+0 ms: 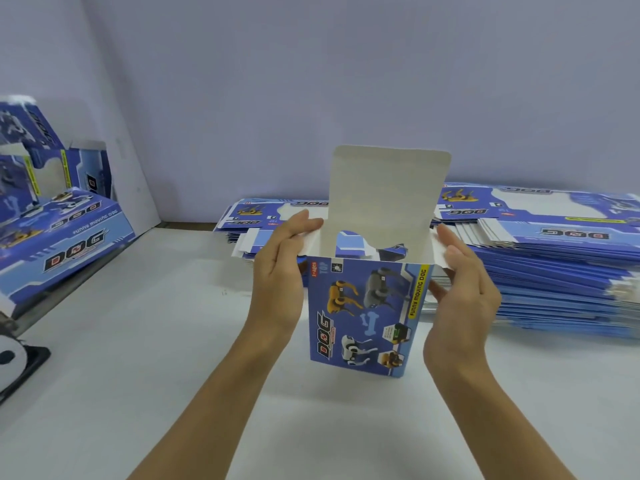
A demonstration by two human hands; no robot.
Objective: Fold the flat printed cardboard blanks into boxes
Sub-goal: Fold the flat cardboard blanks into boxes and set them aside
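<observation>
A blue printed dog-toy box (367, 313) stands upright on the white table, its top open and its tall white lid flap (386, 195) sticking straight up. My left hand (280, 271) lies flat against the box's left side, fingers straight on the left side flap. My right hand (464, 285) lies against the right side, fingers straight on the right side flap, thumb behind the box edge. Stacks of flat printed blanks (554, 258) lie behind the box, from centre to far right.
Folded boxes (65, 233) of the same print are piled at the left against the wall. A black and white object (17, 358) sits at the left table edge. The white table (156, 341) stretches in front; a pale wall is behind.
</observation>
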